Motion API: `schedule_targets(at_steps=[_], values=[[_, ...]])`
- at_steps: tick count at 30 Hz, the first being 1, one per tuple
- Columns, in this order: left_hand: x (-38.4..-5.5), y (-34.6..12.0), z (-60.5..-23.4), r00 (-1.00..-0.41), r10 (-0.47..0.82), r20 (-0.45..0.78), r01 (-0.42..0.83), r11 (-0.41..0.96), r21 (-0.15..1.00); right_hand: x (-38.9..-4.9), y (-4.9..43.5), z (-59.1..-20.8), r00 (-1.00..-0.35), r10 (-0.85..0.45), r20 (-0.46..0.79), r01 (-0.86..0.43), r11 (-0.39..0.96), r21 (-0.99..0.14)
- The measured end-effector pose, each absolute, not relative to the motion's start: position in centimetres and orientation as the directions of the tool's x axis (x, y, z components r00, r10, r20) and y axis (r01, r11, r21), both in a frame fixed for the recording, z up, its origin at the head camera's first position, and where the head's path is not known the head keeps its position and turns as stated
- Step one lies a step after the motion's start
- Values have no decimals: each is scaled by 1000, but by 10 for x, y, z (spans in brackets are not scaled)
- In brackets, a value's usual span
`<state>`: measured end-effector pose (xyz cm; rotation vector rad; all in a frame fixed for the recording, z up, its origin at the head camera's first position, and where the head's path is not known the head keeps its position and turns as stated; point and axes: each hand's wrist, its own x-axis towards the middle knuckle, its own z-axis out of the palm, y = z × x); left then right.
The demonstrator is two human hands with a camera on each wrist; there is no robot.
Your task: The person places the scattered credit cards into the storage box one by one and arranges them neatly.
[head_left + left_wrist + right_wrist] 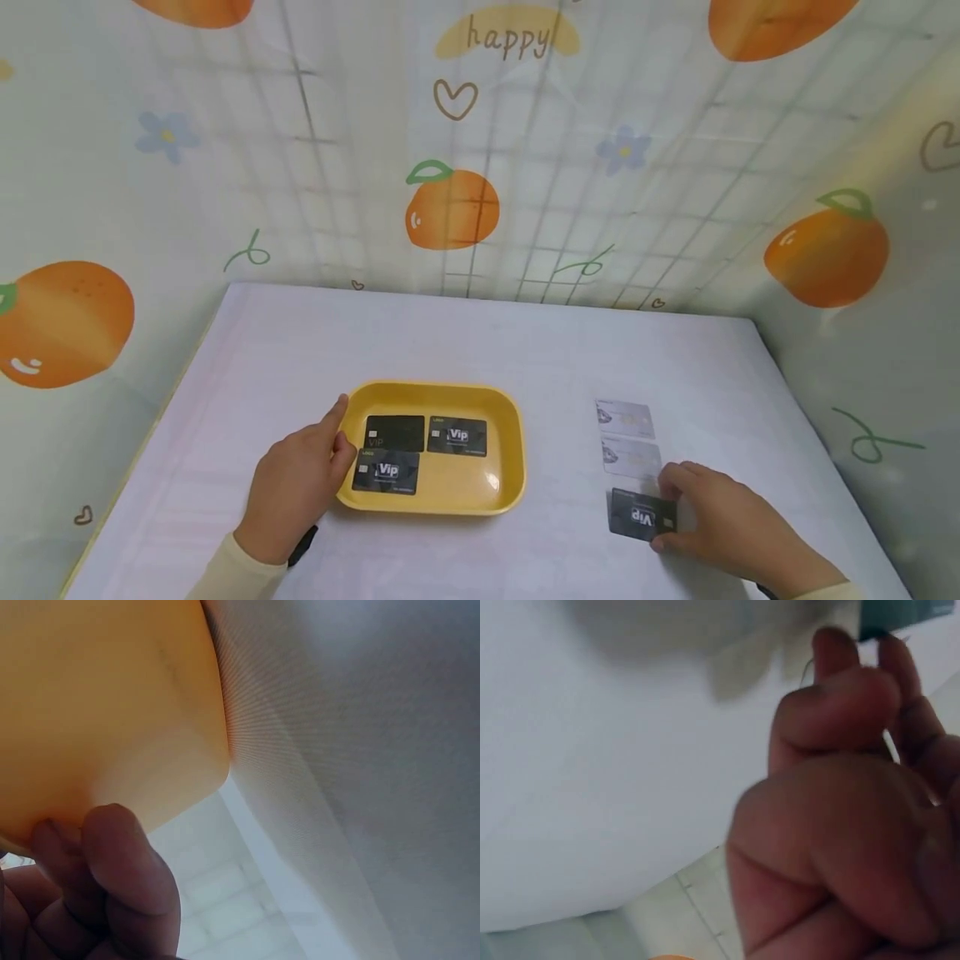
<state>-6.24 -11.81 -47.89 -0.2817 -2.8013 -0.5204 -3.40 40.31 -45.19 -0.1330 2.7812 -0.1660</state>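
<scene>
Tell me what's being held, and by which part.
The right hand holds a black Vip card by its chip end; the left hand grips the yellow tray at its left rim.

- Tray (461,479): yellow, plastic by its look, smooth and glossy, a bright highlight on its floor.
- Dark cards (394,433): plastic-looking, smooth-faced.
- Pale cards (626,418): smooth, slightly shiny.
- Desk (450,333): white covering, matt, finely ribbed up close.
- Printed hanging (360,183): cloth-like, creased, soft sheen.
- Sleeve (238,573): cream cloth, matt.
</scene>
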Motion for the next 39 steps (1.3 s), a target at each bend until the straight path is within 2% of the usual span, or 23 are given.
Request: schedule_targets(at_steps=[9, 13, 19, 24, 33, 39], values=[[-63, -115, -479, -955, 123, 271, 211, 921, 328, -28, 405, -452, -938, -192, -288, -95, 943, -320], [-63, -118, -480, -946, 131, 296, 227, 921, 316, -26, 405, -454, -931, -223, -288, -115, 930, -349], [-62, -121, -482, -917, 157, 366, 272, 919, 287, -25, 405, -453, -923, -250, -293, -150, 934, -324], [-64, -117, -480, -911, 177, 374, 293, 913, 282, -21, 409, -450, -920, -293, -261, -210, 930, -303], [-64, -117, -478, -916, 169, 364, 284, 914, 290, -26, 403, -442, -919, -234, -318, -159, 957, -244], [-64, -117, -478, -931, 160, 328, 263, 917, 301, -28, 396, -426, -927, -336, -166, -313, 938, -151]])
